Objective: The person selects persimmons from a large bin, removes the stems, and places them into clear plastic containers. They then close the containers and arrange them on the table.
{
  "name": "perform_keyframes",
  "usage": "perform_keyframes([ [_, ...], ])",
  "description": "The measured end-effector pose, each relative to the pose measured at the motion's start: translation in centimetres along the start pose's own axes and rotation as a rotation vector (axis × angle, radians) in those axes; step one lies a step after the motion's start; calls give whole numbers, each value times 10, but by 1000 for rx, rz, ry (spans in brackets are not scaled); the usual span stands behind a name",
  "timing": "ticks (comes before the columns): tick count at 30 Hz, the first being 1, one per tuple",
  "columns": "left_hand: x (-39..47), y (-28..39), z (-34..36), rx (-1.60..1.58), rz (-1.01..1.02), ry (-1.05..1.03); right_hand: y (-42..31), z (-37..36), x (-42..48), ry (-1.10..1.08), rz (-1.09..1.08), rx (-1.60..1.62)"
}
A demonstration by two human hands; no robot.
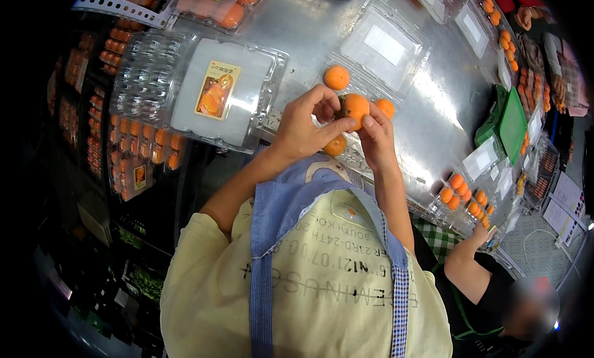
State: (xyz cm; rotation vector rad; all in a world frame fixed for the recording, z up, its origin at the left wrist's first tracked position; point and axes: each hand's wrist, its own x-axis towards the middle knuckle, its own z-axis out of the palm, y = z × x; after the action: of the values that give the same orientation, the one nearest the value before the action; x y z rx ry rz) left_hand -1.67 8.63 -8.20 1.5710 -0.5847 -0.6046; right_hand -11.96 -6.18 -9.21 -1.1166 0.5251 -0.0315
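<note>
Between my two hands is an orange citrus fruit [356, 108] with a dark green part, perhaps a leaf, on its left side. My left hand [304, 121] has its thumb on the fruit's lower edge and its fingers by the green part. The fingertips of my right hand [378, 137] grip it from the right. Beneath lies an opened clear plastic clamshell, its lid [420, 77] folded back. One orange fruit [337, 77] sits beyond my hands, a second [384, 109] to the right, and a third [335, 146] nearer my body. My hands partly hide the clamshell's base.
Left of my hands lies a stack of clear clamshells [260, 96] with a picture label [218, 90]. Fruit-filled packs [146, 144] stand further left. A green plastic container [513, 126] is on the metal table [431, 140] at right. A co-worker's arm [468, 260] reaches in at lower right.
</note>
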Motion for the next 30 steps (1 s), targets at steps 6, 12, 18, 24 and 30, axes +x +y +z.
perform_keyframes([
  [6, -4, 6, 3, 23, 112, -2, 1, 0, -2, 0, -65, -30],
  [12, -4, 3, 0, 117, 102, -22, 8, -5, -2, -24, 4, 48],
  [18, -3, 14, 0, 139, 137, -16, 8, 5, -1, 24, 37, 204],
  [24, -1, 1, 3, 224, 233, 1, 12, 3, 0, 71, 123, 319],
  [30, -2, 2, 1, -102, 75, -76, 11, -6, -2, -3, -50, 202],
])
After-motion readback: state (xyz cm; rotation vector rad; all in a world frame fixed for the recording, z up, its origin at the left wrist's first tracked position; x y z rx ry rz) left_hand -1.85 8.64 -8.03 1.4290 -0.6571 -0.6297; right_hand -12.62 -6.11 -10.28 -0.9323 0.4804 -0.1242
